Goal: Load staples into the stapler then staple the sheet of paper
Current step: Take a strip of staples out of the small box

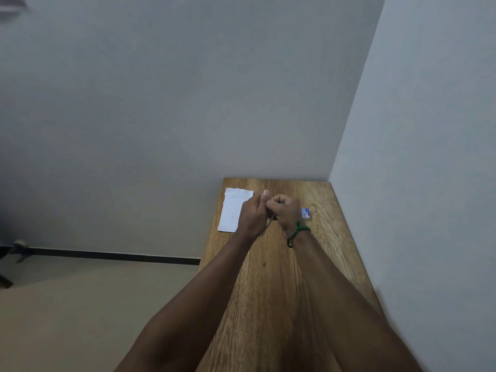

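Both arms reach out over a narrow wooden bench (281, 277) pushed into the corner of 2 pale walls. The left hand (252, 213) and the right hand (285, 210) meet near the far end of it, knuckles up, fingers curled in toward each other around a slim metal piece, the stapler (269, 223), of which only a thin grey strip shows slanting down between the wrists. Each hand's grip is closed tight on it; which part each one holds I cannot tell, as the fingers hide nearly all of it. The left thumb sticks up above the rest.

A green cord bracelet (297, 233) is tied round the right wrist.

The sheet of paper (233, 210) lies flat on the bench at the left edge, partly under the left hand, white with a few tiny dark specks; no writing can be read on it. Just beside the right hand, on its far right, sits a small box of staples (306, 212), white and blue on its face. Its label is too small and blurred to read.
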